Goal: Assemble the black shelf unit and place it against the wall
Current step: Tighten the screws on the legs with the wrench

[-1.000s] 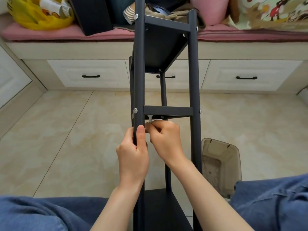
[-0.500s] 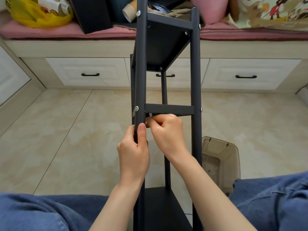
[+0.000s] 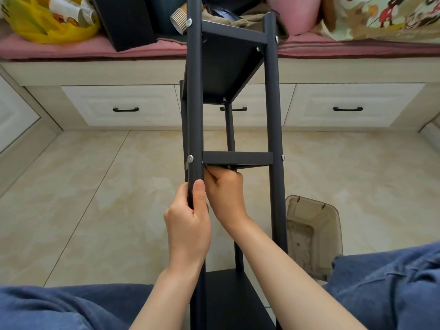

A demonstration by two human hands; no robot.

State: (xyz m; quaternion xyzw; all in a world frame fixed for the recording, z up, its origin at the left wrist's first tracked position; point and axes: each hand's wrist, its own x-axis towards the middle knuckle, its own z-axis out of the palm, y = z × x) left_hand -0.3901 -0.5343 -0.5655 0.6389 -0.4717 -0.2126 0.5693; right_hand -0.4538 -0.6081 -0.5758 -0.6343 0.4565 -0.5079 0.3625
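Head view: the black shelf unit (image 3: 273,129) stands between the person's legs (image 3: 54,306) in blue cloth and runs away from the camera toward the drawer bench (image 3: 123,108). Its top end overlaps the bench's pink cushion (image 3: 71,50) in the picture; whether they touch cannot be told.

Left hand (image 3: 188,225): fingers curled round the front left post (image 3: 195,115), thumb laid straight up its near face, just below the middle shelf (image 3: 237,158).

Right hand (image 3: 226,196): fingers curled and pressed together, knuckles tucked up against the underside of the middle shelf at the corner beside the front left post. Whether they pinch anything cannot be told. A silver screw head (image 3: 190,158) sits on the post at shelf height, just above both hands.

Edges: the upper shelf (image 3: 226,67) shows its underside; the bottom shelf (image 3: 231,298) lies between the forearms.

Room for moving:
- Left of the unit, bare tiled floor (image 3: 95,186) extends to the bench front and the side cabinet.
- Right of the unit, a translucent brown plastic bin (image 3: 312,236) stands just beside the front right post, near the right knee; open floor lies beyond it.
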